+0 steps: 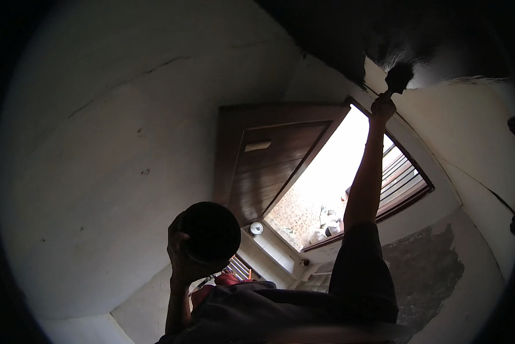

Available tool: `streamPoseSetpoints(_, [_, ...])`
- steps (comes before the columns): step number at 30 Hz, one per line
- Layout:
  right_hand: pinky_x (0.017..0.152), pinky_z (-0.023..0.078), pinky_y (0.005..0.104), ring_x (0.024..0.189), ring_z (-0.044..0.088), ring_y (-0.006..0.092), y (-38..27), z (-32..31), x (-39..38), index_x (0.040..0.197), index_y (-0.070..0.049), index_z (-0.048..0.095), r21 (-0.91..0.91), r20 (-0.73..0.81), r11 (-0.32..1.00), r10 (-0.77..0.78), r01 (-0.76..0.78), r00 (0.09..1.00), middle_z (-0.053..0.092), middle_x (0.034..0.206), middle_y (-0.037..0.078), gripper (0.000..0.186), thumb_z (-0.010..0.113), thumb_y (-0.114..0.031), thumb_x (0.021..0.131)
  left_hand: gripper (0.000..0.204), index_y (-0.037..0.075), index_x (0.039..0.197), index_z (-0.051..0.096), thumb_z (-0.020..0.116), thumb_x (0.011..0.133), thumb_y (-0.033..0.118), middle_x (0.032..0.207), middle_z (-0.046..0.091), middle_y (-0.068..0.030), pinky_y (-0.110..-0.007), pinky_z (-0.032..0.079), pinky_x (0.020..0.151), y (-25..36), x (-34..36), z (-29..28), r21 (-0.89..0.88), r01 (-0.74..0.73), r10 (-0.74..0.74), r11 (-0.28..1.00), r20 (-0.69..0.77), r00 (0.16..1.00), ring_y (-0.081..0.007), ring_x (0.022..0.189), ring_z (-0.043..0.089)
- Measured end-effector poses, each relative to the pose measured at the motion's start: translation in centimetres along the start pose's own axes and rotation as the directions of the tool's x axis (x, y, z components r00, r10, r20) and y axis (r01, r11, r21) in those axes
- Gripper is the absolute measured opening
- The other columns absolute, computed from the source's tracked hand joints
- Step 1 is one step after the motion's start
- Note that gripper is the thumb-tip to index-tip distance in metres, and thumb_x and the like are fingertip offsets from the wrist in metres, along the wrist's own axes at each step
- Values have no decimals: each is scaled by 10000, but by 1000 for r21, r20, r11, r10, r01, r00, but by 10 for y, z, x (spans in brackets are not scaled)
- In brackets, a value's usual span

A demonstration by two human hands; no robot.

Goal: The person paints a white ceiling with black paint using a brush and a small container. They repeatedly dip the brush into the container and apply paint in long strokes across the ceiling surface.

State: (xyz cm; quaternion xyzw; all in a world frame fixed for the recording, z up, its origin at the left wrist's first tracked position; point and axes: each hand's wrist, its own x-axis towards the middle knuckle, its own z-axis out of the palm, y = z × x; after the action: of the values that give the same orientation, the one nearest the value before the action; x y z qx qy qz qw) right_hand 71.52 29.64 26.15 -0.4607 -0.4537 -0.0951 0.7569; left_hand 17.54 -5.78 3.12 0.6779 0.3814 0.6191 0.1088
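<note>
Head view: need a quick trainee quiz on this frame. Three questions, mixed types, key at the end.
1. Open question: What tool is in the person's right hand, and where is its head?
2. True or false: The left hand holds a round dark object.
3. Fill in the blank: The brown door stands ____ beside the bright opening.

Key:
1. A brush, its head at the edge of the dark area on the surface above.
2. True.
3. Open.
</note>
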Motion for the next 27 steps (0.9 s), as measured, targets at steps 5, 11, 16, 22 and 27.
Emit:
streamPoseSetpoints(5, [438,361,349,504,528,156,15,-10,-39,697,31,649,-216,-62,961,-188,171,980,569,597,48,564,552,-377,1074,1099,228,1349,358,1036,498,385,1459,462,-212,-522,498,1035,2,-2,0,22,3,-3,1000,-1,1000,-391,1318,524])
streamPoseSetpoints(11, [407,351,302,444,486,124,1,-9,-12,768,-5,631,0,0,1000,-2,2,1000,507,524,24,450,558,-330,1070,1114,219,1351,350,1039,492,384,1444,471,-212,-518,495,1037,5,-1,2,47,-6,6,999,6,1000,-385,1311,529])
streamPoseSetpoints(16, [404,386,278,421,489,124,-14,-50,-55,930,26,666,-168,232,985,89,-50,969,627,594,83,402,552,-331,1076,1120,213,1358,354,1040,489,383,1440,476,-215,-521,500,1033,4,-2,-1,32,2,-2,999,-7,1000,-389,1305,534])
streamPoseSetpoints(22, [705,503,464,761,631,234,28,-74,-44,987,48,680,-342,85,920,231,-190,969,664,854,133,491,459,-381,1079,1129,206,1366,358,1041,485,382,1435,483,-219,-524,505,1029,1,-5,-4,21,9,-9,1000,-19,1000,-394,1297,541])
streamPoseSetpoints(27, [448,352,294,493,441,113,40,-67,-10,836,-34,608,33,170,881,461,-473,871,505,632,-4,338,563,-289,1054,1136,200,1372,362,1042,482,382,1430,488,-222,-526,509,1026,0,-6,-2,7,3,-3,1000,-28,1000,-399,1291,547])
